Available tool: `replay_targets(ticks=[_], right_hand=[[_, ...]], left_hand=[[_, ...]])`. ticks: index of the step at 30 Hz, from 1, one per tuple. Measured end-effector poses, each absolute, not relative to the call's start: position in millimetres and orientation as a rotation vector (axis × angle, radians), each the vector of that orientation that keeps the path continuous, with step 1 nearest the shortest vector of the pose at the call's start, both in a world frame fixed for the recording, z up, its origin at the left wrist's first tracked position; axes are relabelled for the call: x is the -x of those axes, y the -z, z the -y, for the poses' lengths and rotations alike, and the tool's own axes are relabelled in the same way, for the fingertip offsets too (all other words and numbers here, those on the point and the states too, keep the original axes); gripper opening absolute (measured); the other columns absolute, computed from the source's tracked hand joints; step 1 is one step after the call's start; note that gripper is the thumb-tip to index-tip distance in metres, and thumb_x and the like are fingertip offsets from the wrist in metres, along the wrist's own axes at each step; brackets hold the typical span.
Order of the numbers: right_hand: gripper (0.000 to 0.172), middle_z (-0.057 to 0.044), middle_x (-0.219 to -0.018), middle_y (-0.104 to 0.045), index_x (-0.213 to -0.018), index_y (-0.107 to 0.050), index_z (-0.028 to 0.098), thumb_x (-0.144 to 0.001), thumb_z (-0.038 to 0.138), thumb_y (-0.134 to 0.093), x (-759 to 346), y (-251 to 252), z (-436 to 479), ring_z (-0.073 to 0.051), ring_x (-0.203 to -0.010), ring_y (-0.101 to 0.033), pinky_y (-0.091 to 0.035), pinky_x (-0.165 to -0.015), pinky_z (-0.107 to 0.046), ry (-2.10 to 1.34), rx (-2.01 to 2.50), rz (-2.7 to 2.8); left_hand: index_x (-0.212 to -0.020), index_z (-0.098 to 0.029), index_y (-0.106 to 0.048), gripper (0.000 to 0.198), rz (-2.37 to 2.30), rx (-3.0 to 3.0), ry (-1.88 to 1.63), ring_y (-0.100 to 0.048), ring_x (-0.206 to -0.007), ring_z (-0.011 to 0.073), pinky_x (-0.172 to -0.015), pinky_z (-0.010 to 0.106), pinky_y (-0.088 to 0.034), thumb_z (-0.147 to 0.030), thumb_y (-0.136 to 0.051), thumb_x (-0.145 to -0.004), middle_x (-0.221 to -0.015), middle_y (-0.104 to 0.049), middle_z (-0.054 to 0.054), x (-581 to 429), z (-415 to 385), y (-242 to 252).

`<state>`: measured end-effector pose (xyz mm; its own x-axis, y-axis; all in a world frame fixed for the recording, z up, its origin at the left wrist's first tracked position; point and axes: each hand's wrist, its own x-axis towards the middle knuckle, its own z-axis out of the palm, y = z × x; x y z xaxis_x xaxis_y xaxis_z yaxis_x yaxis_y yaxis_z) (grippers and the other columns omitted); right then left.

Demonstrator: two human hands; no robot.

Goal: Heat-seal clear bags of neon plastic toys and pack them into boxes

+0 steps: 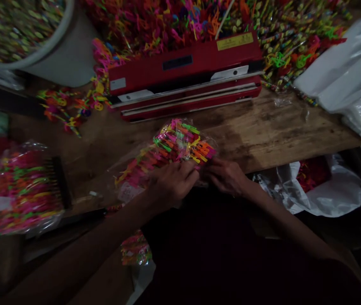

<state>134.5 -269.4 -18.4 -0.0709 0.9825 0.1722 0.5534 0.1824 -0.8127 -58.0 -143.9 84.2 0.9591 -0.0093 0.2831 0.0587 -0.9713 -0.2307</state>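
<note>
A clear plastic bag (170, 146) packed with small bright plastic pieces in pink, orange, green and yellow lies on the wooden table at its front edge. My left hand (174, 180), its fingers curled, grips the near side of this bag. At the bag's near right corner is my right hand (226, 174), with fingers closed on the plastic. The fingertips of both hands are partly hidden and dim. Just beyond the bag stands a red heat sealer (183, 70) with a long sealing bar.
Behind the sealer rises a heap of colourful plastic pieces (168, 21). A grey bucket (69, 51) of candy-like sticks stands back left. Another filled bag (24, 190) lies at left. White plastic bags (348, 72) rest at right; an open white sack (336, 195) sits below the table edge.
</note>
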Motion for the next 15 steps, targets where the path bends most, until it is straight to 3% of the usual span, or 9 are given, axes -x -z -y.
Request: replay_targets(ticks=[3,5,8,10,13,15], right_hand=[[0.037,-0.007,-0.094,-0.077,-0.104,-0.079,0.015,-0.087,0.018,-0.046,-142,10,261,-0.019,-0.086,-0.071,-0.054,-0.078,-0.028,-1.166,1.381,1.449],[0.039,-0.002,-0.076,-0.071,-0.098,-0.079,0.014,-0.084,0.021,-0.044,-148,9,253,-0.016,-0.069,-0.065,-0.049,-0.064,-0.024,-1.278,1.462,1.220],[0.041,0.001,-0.065,-0.064,-0.097,-0.079,0.014,-0.081,0.027,-0.043,-154,10,240,-0.013,-0.052,-0.049,-0.035,-0.049,-0.023,-1.245,1.634,1.041],[0.038,0.000,-0.069,-0.068,-0.092,-0.078,0.015,-0.078,0.026,-0.045,-158,6,230,-0.013,-0.055,-0.053,-0.038,-0.051,-0.023,-1.144,1.713,1.037],[0.031,-0.004,-0.086,-0.076,-0.083,-0.077,0.017,-0.075,0.025,-0.048,-162,-9,214,-0.017,-0.078,-0.068,-0.050,-0.070,-0.025,-0.990,1.724,1.083],[0.028,-0.004,-0.086,-0.076,-0.080,-0.076,0.017,-0.077,0.027,-0.050,-164,-18,203,-0.018,-0.080,-0.068,-0.051,-0.071,-0.025,-1.016,1.681,1.124]], left_hand=[[-0.087,-0.020,-0.070,0.026,0.085,2.904,0.495,-0.073,-0.079,0.0146,-0.064,0.026,-0.052,-0.041,-0.069,-0.101,-0.100,-0.078,0.003,76,146,-89],[-0.104,-0.020,-0.072,0.018,0.171,2.916,0.592,-0.076,-0.085,0.0149,-0.068,0.024,-0.056,-0.037,-0.072,-0.100,-0.104,-0.079,0.003,88,149,-87],[-0.121,-0.018,-0.068,0.021,0.387,2.965,0.702,-0.078,-0.089,0.0145,-0.071,0.023,-0.060,-0.028,-0.069,-0.102,-0.108,-0.080,0.004,99,155,-80],[-0.124,-0.017,-0.066,0.022,0.561,3.016,0.734,-0.078,-0.091,0.0149,-0.073,0.023,-0.061,-0.026,-0.066,-0.103,-0.109,-0.080,0.005,101,161,-77],[-0.127,-0.017,-0.065,0.025,0.797,3.033,0.826,-0.078,-0.102,0.0166,-0.082,0.023,-0.063,-0.021,-0.066,-0.102,-0.117,-0.078,0.007,102,173,-78],[-0.129,-0.018,-0.065,0.030,0.900,2.982,0.907,-0.076,-0.111,0.0182,-0.091,0.025,-0.064,-0.016,-0.067,-0.099,-0.124,-0.076,0.008,107,182,-84]])
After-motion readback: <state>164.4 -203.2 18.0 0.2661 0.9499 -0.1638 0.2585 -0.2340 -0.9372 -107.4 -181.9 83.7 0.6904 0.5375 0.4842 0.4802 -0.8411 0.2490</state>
